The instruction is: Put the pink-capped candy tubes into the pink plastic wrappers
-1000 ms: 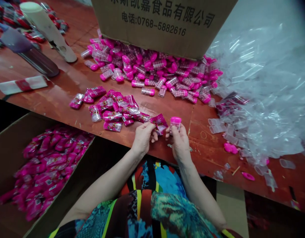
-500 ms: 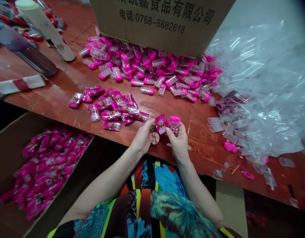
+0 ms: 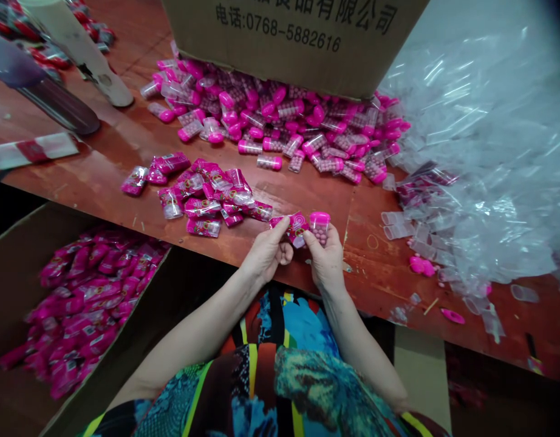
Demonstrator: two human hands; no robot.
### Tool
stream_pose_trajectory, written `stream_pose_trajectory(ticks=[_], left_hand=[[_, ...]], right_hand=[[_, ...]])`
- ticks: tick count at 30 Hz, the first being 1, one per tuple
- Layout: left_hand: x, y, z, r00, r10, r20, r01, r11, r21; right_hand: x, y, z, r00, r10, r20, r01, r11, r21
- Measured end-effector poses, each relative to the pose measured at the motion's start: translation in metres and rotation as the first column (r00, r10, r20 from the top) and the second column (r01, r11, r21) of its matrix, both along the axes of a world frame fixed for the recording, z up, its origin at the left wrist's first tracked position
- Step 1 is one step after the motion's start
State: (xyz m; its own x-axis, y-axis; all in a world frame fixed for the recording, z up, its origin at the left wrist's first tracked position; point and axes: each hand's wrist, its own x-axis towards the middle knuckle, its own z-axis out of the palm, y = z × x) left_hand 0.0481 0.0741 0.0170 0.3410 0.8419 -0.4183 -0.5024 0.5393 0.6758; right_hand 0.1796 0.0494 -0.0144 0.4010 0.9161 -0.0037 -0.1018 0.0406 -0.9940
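Tabletop (image 3: 366, 209), red-brown, worn, its near edge running past the wearer's lap. Left hand (image 3: 267, 250): thumb and fingers closed on one end of a printed pink wrapper (image 3: 296, 227). Right hand (image 3: 329, 261): clasped round a small clear pink-capped bottle (image 3: 319, 228) of pink beads, cap up, its thumb at the wrapper's other side. Hands apart, the wrapper between them; both items held above the tabletop's near edge, middle stretch. Wrapped packets (image 3: 203, 207), pink, one loose group, left of the hands near the same edge. Capped bottles (image 3: 280, 136), a large heap, toward the far edge, against the foot of a printed carton (image 3: 280, 45). Clear plastic bags (image 3: 480, 158), crumpled mass, at the right, with empty clear cups (image 3: 396, 230) and pink caps (image 3: 421, 265) beside them. Open box (image 3: 16, 255), below the near edge at left, holding many pink packets (image 3: 84, 303).
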Motion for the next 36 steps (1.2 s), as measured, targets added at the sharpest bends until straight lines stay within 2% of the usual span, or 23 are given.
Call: stream_pose_trajectory(ticks=[6, 12, 16, 19, 26, 30, 36], left_hand=[[-0.001, -0.003, -0.001, 0.997, 0.006, -0.080, -0.001, 0.998, 0.065], [0.004, -0.001, 0.001, 0.996, 0.049, -0.071, -0.051, 0.999, -0.015], [0.005, 0.000, 0.005, 0.999, 0.041, -0.007, -0.041, 0.995, -0.093], [0.004, 0.001, 0.005, 0.999, 0.045, 0.000, -0.045, 0.993, -0.108], [0.002, 0.005, 0.004, 0.978, 0.208, -0.028, -0.210, 0.968, -0.137], [0.001, 0.008, 0.005, 0.963, 0.265, -0.052, -0.270, 0.947, -0.172], [0.005, 0.007, 0.007, 0.963, 0.263, -0.056, -0.268, 0.949, -0.164]], right_hand=[[0.002, -0.001, -0.001, 1.000, 0.008, 0.027, -0.008, 1.000, -0.002], [-0.003, 0.001, 0.002, 0.999, -0.014, -0.052, 0.013, 1.000, -0.009], [-0.001, 0.004, 0.002, 0.999, -0.039, -0.017, 0.039, 0.999, -0.017], [0.001, 0.007, 0.004, 1.000, -0.008, -0.010, 0.008, 0.999, -0.031], [0.003, -0.003, 0.020, 0.975, 0.091, -0.200, -0.091, 0.996, 0.014], [0.003, -0.020, 0.022, 0.978, 0.156, -0.141, -0.155, 0.988, 0.020], [-0.008, -0.026, 0.013, 0.989, 0.139, -0.055, -0.138, 0.990, 0.008]])
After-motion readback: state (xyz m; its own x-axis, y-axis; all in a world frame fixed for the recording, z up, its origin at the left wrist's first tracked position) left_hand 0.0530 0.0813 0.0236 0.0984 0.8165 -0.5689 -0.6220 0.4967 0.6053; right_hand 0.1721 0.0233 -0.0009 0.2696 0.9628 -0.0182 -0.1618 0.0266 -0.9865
